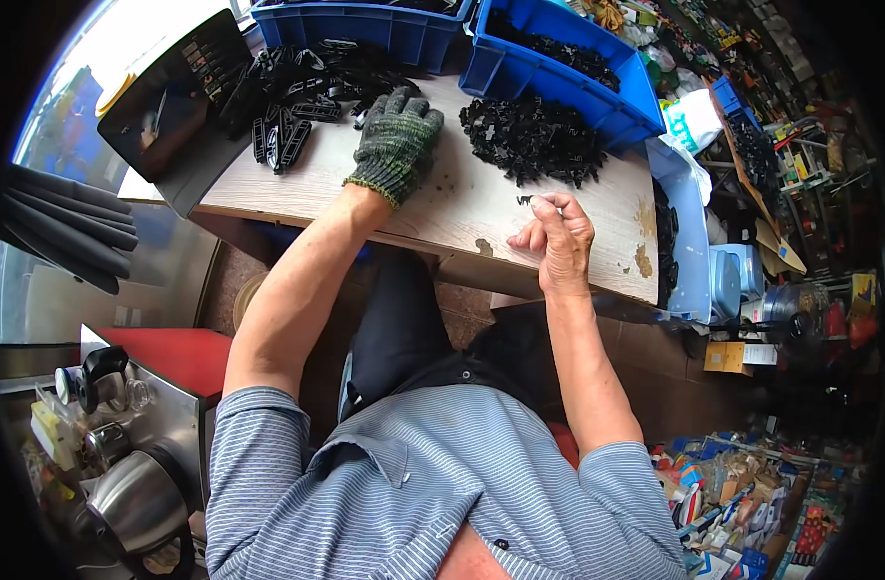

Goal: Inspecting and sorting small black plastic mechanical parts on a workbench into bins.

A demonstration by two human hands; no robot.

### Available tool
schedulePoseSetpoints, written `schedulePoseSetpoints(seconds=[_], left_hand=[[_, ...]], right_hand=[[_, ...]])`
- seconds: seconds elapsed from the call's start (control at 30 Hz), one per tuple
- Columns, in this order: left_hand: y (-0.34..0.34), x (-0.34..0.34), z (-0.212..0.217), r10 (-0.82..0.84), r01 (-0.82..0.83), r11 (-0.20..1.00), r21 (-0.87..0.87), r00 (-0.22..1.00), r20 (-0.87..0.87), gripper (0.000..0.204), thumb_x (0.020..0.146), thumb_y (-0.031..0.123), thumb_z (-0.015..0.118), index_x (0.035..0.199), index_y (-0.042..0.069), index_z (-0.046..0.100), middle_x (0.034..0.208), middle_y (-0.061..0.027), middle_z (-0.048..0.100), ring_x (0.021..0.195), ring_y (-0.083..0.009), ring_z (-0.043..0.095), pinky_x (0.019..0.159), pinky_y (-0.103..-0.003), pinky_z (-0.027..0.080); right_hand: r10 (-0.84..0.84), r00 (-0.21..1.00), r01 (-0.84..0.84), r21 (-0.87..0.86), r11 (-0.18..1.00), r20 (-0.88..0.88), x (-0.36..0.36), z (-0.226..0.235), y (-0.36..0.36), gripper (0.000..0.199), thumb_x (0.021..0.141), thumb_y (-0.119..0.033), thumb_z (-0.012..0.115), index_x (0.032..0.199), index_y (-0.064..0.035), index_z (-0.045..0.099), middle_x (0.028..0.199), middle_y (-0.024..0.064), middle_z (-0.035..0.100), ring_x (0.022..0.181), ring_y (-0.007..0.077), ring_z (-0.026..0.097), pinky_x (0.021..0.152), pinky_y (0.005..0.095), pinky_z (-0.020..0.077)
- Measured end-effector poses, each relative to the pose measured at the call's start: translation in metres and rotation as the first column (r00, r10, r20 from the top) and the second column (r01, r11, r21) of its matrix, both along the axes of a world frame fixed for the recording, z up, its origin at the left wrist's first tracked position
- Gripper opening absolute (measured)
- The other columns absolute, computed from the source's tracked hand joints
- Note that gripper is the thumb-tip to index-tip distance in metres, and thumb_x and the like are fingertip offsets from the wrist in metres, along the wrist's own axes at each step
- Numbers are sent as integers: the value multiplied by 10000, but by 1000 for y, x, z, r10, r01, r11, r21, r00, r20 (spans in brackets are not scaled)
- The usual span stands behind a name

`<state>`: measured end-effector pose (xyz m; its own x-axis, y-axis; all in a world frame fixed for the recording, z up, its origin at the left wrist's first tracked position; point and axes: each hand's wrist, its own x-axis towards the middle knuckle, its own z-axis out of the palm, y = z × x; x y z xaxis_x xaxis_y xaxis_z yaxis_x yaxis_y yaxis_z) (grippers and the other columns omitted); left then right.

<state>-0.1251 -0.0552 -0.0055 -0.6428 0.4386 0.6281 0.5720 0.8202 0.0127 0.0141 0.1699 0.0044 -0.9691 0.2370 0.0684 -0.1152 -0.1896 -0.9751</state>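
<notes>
Two hands work over a worn wooden table, and only one is bare. That right hand rests near the table's front edge, fingers curled narrow and pinched around a tiny black plastic piece held at the fingertips, just clear of the tabletop. Just beyond it on the table lies a loose heap of small black parts, close to the fingertips but not touching them.

Over at the table's far left, the left hand wears a dark knitted glove and lies palm down, fingers spread loosely and bent at the tips, against the edge of a pile of larger black frame-shaped pieces. Whether it grips one of them cannot be told; the fingertips are lost among the dark parts.

At the table's far edge stand two blue bins: one behind the gloved hand, and a second behind the small-parts heap, itself filled with more black parts. A dark flat panel leans at the table's left corner. A pale blue tray hangs along the table's right end, with black pieces beside it.

Below the table's front edge show the person's dark trousers and striped grey shirt; a steel kettle sits well to the lower left of the table
</notes>
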Motion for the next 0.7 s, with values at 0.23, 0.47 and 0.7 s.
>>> schedulePoseSetpoints(seconds=[0.23, 0.47, 0.7], left_hand=[[20, 36, 11, -342, 315, 936, 158, 919, 194, 230, 778, 171, 696, 1007, 156, 698, 1001, -116, 617, 1017, -338, 585, 814, -454, 511], [20, 46, 14, -142, 131, 990, 61, 949, 280, 194, 836, 240, 683, 972, 102, 683, 927, -134, 664, 928, -360, 620, 787, -461, 513], [39, 82, 10, -485, 49, 712, 701, 756, 439, 198, 857, 48, 678, 1054, 46, 656, 1007, -137, 704, 963, -255, 691, 822, -362, 545]], right_hand=[[-21, 1000, 21, -17, 1000, 8, 1, 3, 4, 158, 877, -185, 703, 927, -63, 617, 504, 4, 492, 456, 147, 563, 534, 358, 587], [-25, 999, 27, -79, 996, 27, 1, 1, 6, 134, 885, -185, 702, 919, -83, 621, 510, 7, 501, 497, 167, 599, 532, 384, 593], [-5, 1000, 4, -143, 990, -13, 2, 1, 11, 139, 888, -197, 708, 944, -88, 642, 513, 13, 506, 525, 183, 613, 551, 419, 601]])
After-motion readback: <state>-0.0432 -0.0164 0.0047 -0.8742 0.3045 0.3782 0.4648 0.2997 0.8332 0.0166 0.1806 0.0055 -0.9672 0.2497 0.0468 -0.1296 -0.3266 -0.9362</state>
